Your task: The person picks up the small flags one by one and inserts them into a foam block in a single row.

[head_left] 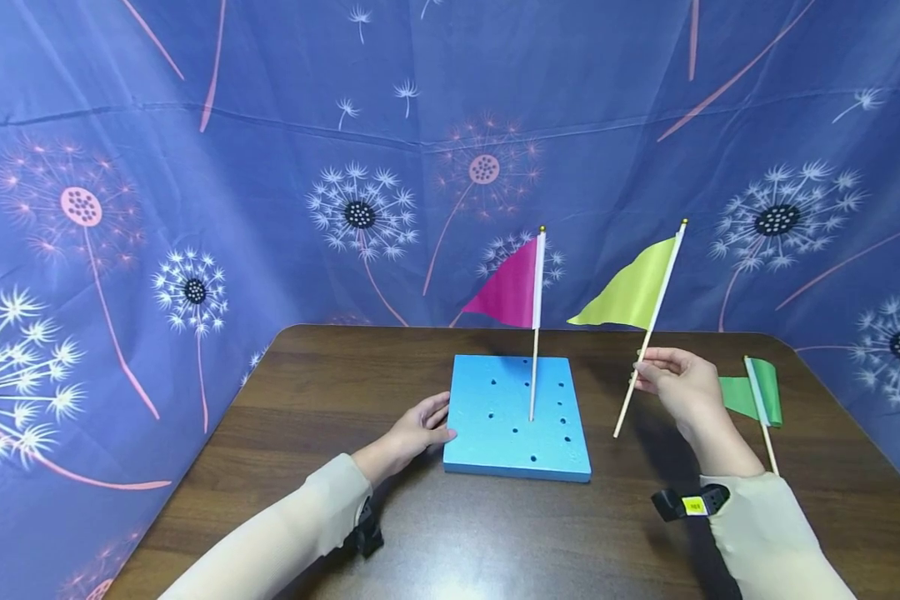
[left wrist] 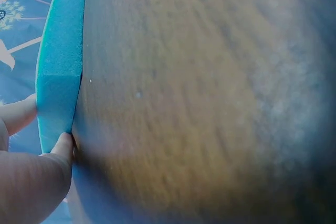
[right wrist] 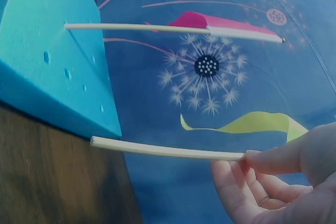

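In the head view, a blue foam board (head_left: pixel 476 450) with several small holes lies on the table. Its left side is touched by my left hand (head_left: pixel 412 429), with thumb and fingers resting along the edge; part of this contact also shows in the left wrist view. A magenta flag (head_left: pixel 513 292) stands upright in one hole of the board. My right hand (head_left: pixel 686 392) pinches the wooden stick of a yellow flag (head_left: pixel 633 287) between thumb and fingers. This flag leans to the right, its stick's bare lower end right of the board and apart from it.
A green flag (head_left: pixel 742 396) is at the right, partly behind my right hand and forearm. The brown wooden table (head_left: pixel 330 367) ends at a blue cloth backdrop (head_left: pixel 270 192) printed with dandelions.
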The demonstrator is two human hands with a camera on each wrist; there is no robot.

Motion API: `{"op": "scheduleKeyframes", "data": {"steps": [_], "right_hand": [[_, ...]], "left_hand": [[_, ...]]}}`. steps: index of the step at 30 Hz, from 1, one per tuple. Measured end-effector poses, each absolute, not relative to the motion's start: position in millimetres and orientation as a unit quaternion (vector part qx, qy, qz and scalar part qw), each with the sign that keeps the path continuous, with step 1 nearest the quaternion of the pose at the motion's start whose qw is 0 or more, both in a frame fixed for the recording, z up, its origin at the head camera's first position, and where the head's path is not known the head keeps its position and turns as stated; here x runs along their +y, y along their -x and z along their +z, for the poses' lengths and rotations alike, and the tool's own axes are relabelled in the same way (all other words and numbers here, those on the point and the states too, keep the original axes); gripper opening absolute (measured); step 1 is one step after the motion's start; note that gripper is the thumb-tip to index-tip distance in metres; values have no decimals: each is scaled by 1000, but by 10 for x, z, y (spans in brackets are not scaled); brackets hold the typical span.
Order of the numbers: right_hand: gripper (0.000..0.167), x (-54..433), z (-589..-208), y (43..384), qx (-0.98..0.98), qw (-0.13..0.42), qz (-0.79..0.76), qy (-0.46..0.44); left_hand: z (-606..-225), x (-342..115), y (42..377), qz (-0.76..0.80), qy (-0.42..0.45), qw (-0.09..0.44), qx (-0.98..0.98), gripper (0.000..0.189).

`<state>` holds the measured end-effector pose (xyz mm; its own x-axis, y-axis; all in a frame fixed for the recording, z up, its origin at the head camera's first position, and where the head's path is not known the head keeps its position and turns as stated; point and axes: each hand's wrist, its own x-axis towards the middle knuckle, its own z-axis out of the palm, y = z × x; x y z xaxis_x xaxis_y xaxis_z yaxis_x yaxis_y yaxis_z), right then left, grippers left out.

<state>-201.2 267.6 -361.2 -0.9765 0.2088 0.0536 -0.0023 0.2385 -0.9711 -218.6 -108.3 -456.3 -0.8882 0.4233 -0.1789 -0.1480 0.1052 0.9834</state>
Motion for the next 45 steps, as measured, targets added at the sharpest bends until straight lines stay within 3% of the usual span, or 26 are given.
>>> {"op": "scheduleKeyframes", "data": {"steps": [16,45], "right_hand": [[14,2387,-3614,2115,-724,105,680,48],[20,2107,-3869,2247,-788,130,601,34]], "left_hand": [[-4541,-1111,2159,659,-92,216,714,69],[-4558,-1086,2182,654,-92,220,718,68]]}}
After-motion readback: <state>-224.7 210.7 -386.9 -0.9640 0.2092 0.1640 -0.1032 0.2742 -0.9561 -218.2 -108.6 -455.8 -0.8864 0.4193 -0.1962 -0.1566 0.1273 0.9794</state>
